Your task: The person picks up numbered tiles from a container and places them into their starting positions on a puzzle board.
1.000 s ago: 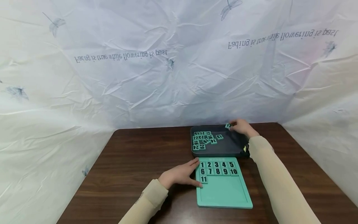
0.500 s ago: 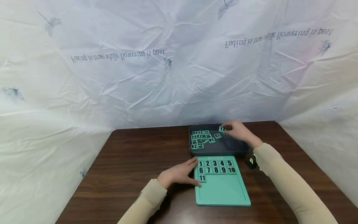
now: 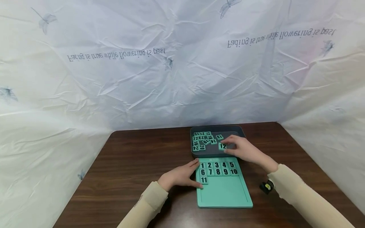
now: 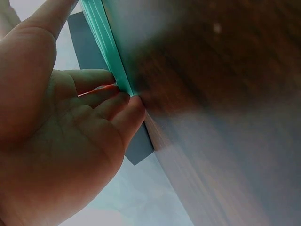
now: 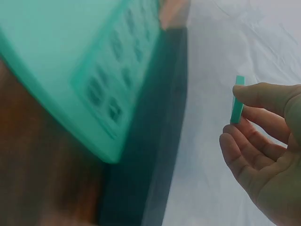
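A flat green number tile [image 3: 222, 146] marked 12 is pinched between the thumb and fingers of my right hand [image 3: 242, 148], above the near side of the dark tray. In the right wrist view the same tile [image 5: 238, 101] shows edge-on. My left hand [image 3: 181, 175] rests along the left edge of the green board [image 3: 225, 193], thumb and fingers spread and touching its rim; the left wrist view shows the fingertips [image 4: 136, 104] against the board's side. Tiles 1 to 5 and 6 to 10 fill the board's top two rows, and tile 11 [image 3: 203, 180] starts the third.
Behind the board stands the dark grey tray [image 3: 228, 129], with several loose number tiles [image 3: 201, 138] gathered at its left, some turned sideways or upside down. A small black object with a yellow patch [image 3: 266, 186] shows beside the right sleeve. A white printed sheet [image 3: 176, 79] hangs behind the table.
My right hand has carried tile 12 from the tray's far right side leftward and nearer, toward the board. The left hand keeps its place on the board; the whole view has shifted slightly.
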`<state>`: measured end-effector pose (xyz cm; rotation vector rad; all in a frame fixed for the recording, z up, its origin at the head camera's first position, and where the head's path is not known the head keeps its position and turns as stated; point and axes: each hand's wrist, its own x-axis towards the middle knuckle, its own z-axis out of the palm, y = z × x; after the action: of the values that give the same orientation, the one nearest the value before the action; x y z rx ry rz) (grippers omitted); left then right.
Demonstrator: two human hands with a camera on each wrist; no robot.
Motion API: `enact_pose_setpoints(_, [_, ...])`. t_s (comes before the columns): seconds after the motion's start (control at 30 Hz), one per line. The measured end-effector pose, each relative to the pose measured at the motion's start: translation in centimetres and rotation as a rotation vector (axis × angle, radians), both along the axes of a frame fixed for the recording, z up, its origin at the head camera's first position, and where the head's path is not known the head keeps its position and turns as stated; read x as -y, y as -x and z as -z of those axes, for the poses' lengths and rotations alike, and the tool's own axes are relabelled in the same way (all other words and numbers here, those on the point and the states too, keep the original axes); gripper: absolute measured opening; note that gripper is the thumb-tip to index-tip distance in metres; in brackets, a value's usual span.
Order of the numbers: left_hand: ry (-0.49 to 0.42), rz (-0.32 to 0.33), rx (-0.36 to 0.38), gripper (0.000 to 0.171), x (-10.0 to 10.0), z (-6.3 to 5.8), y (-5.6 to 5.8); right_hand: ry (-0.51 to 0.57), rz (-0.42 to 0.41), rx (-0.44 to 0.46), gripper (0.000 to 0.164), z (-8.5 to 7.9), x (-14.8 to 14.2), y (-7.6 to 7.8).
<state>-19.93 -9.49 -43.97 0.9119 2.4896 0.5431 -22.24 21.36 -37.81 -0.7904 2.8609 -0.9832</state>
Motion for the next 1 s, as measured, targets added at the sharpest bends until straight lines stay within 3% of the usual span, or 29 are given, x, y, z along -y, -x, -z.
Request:
enact_pose_setpoints(0.27, [0.022,-0.024,0.011,0.102,-0.3,0.5,-0.1,-0.071,-0.138,-0.006,0.034,2.2,0.9,-3.4])
enact_pose_setpoints(0.53, [0.015,-0.024,-0.002,0.101,-0.4,0.4,-0.2,-0.131,-0.234,-0.003,0.032,4.4,2.2,-5.5])
enact_pose_setpoints(0.77, [0.018,-0.019,-0.001,0.101,-0.3,0.2,-0.1,-0.174,-0.27,-0.013,0.028,5.4,3.2,-6.9])
enact_pose_setpoints(1.0, [0.016,-0.022,0.008,0.101,-0.3,0.2,-0.2,-0.166,-0.228,-0.015,0.025,5.8,3.7,-7.2])
